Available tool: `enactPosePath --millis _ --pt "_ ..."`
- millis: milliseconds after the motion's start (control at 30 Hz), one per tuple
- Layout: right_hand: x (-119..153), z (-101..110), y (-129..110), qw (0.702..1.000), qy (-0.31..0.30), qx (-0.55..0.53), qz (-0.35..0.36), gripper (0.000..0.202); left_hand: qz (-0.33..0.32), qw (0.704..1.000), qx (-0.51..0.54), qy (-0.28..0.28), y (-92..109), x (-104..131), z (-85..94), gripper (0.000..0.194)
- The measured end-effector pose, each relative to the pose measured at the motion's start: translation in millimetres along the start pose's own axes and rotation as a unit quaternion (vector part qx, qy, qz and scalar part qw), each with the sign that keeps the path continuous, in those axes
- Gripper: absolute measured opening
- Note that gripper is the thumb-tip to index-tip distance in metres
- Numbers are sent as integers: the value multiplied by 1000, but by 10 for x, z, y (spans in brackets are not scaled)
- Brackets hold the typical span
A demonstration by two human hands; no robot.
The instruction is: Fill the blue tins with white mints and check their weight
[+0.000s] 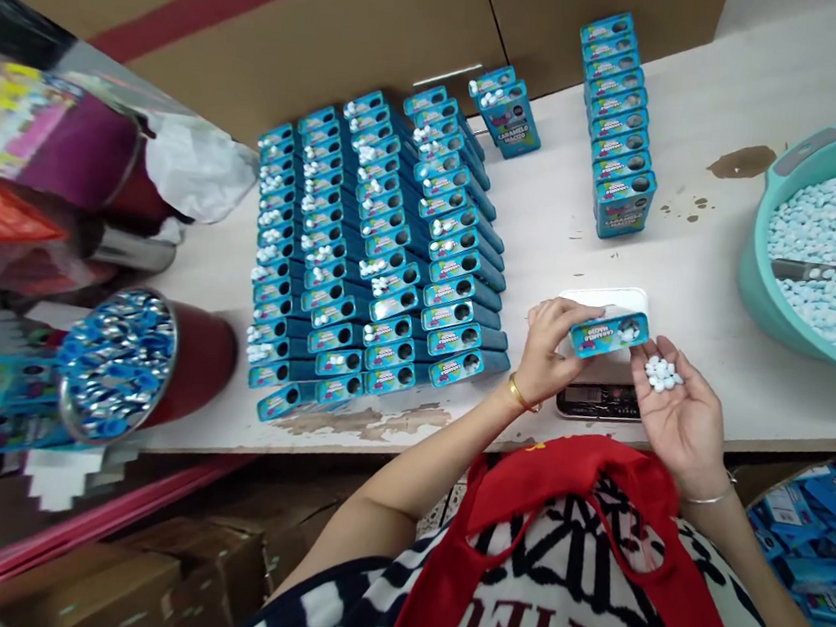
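Note:
My left hand grips a small blue candy box by its side. A few white candies sit at the round hole in the box's top. Beside it, touching or nearly touching its right end, my right hand is palm up and cupped. A small heap of white candies lies in that palm, close to the fingers. Under and around the box shows a white-edged flat device, partly hidden, with a dark panel toward my body; it may be a scale.
Rows of blue boxes stand to the left, many topped with candies. Another row stands behind my hands. At the right is a turquoise tub of candies with a dark bar. A red bucket holds shiny packets; cardboard borders the back.

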State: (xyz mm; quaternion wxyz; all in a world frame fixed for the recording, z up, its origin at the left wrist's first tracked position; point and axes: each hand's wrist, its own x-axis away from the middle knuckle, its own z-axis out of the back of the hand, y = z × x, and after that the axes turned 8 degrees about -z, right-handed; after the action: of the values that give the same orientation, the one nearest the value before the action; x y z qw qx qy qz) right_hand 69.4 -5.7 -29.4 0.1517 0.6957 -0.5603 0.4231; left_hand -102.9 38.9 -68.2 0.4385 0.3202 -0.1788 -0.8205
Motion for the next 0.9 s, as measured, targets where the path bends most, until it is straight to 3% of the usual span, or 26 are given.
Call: enactPosePath --millis 167,300,400,500,633,767,900 --pt "21 222 -89 1000 -10 29 9 21 29 994 108 19 -148 7 -156 33" --pt "36 347 -113 999 -7 32 20 17 54 996 70 -22 -203 29 -182 40" --pt "57 399 -117 999 -6 37 19 16 34 997 65 -20 -155 29 -86 51" --pt "90 430 -119 999 3 38 8 17 22 998 42 37 -84 36 71 59" --pt "143 438 -110 999 33 34 -6 19 47 992 -20 116 -65 52 288 51" --pt "189 430 -83 997 62 35 -1 21 65 981 17 181 -144 54 442 46" --pt "214 424 -60 997 63 41 3 23 83 982 9 170 -203 85 483 47"
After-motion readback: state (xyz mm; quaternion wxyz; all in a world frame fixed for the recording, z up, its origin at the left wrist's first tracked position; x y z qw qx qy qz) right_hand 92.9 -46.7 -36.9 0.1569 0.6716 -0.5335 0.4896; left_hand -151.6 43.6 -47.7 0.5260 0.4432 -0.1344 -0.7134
